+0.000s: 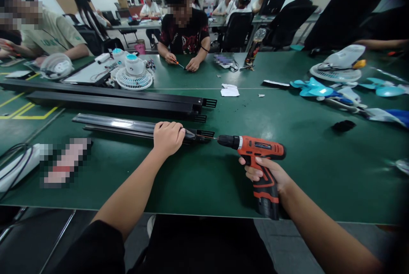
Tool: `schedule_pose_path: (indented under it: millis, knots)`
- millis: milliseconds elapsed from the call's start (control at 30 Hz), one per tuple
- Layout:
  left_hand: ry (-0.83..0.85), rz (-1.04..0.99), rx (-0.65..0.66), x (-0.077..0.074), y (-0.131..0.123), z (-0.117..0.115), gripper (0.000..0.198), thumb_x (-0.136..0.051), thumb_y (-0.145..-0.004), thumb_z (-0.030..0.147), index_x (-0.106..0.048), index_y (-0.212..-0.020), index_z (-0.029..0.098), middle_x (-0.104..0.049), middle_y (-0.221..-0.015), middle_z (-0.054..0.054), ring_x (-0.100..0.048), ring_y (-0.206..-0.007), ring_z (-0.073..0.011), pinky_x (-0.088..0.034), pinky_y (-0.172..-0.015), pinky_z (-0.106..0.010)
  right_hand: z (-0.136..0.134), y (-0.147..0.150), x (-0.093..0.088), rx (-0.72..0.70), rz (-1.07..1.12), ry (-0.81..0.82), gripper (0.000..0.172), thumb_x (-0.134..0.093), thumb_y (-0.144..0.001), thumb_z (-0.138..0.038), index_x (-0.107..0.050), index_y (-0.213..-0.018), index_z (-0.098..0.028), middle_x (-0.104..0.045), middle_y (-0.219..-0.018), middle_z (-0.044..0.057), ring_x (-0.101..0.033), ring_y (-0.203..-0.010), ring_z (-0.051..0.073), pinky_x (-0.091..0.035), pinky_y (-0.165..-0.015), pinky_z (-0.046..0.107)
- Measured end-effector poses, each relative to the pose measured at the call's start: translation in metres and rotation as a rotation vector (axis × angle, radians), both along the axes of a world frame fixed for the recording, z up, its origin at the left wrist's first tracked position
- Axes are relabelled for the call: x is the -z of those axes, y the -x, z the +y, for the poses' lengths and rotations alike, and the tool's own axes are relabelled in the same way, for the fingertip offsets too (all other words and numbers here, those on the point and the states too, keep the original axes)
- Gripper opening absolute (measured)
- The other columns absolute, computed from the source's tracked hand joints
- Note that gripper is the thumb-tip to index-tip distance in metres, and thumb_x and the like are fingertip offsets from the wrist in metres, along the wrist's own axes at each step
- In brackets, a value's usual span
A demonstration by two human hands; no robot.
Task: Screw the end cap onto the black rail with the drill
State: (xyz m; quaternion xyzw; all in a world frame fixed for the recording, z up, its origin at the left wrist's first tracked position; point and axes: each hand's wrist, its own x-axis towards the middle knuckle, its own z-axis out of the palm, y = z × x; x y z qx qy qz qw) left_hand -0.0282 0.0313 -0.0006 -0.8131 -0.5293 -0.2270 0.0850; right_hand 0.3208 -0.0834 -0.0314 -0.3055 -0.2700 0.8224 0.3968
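My right hand (266,171) is wrapped round the handle of an orange and black cordless drill (260,148). The drill lies level, pointing left, and its thin bit reaches the slotted black end piece (204,134) of a long black housing (118,124). Whether the bit touches a screw there is too small to tell. My left hand (168,138) is closed over the right part of that housing, pressing on it from above against the green table. Its fingertips are hidden on the far side.
Two more long black housings (111,104) lie behind. Fan parts (134,73) stand at the back left, blue fan blades (311,87) at the right. A paper scrap (230,90) and a black piece (344,126) lie on the table (306,188). A person (183,31) sits opposite with a screwdriver.
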Motion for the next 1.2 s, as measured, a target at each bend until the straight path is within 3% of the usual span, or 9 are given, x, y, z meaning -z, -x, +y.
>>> schedule_pose_path:
  millis: [467, 1033, 1200]
  knots:
    - [-0.026, 0.03, -0.026, 0.0014, -0.0021, 0.0026, 0.046, -0.031, -0.107, 0.033, -0.074, -0.093, 0.022, -0.078, -0.092, -0.007, -0.067, -0.09, -0.0284, -0.039, -0.092, -0.047, 0.0005, -0.0018, 0.0039, 0.062, -0.034, -0.084, 0.03, -0.077, -0.085, -0.036, -0.071, -0.105, -0.014, -0.048, -0.061, -0.004, -0.034, -0.049, 0.009, -0.04, -0.049, 0.023]
    - [-0.013, -0.005, 0.009, 0.0001, 0.0004, -0.0003, 0.047, -0.031, -0.108, 0.035, -0.075, -0.097, 0.023, -0.079, -0.097, -0.007, -0.07, -0.094, -0.0277, -0.041, -0.095, -0.047, 0.007, -0.0056, 0.0029, -0.061, 0.078, 0.042, 0.037, -0.073, -0.089, -0.046, -0.069, -0.103, -0.013, -0.038, -0.056, -0.006, -0.031, -0.052, 0.01, -0.036, -0.048, 0.021]
    - [0.018, -0.046, 0.052, -0.0025, 0.0024, -0.0002, 0.046, -0.034, -0.107, 0.037, -0.078, -0.105, 0.024, -0.08, -0.107, -0.006, -0.072, -0.101, -0.0277, -0.043, -0.1, -0.048, 0.0062, -0.004, 0.002, -0.043, 0.065, 0.039, 0.037, -0.075, -0.087, -0.046, -0.07, -0.1, -0.012, -0.038, -0.056, -0.006, -0.031, -0.052, 0.01, -0.037, -0.049, 0.022]
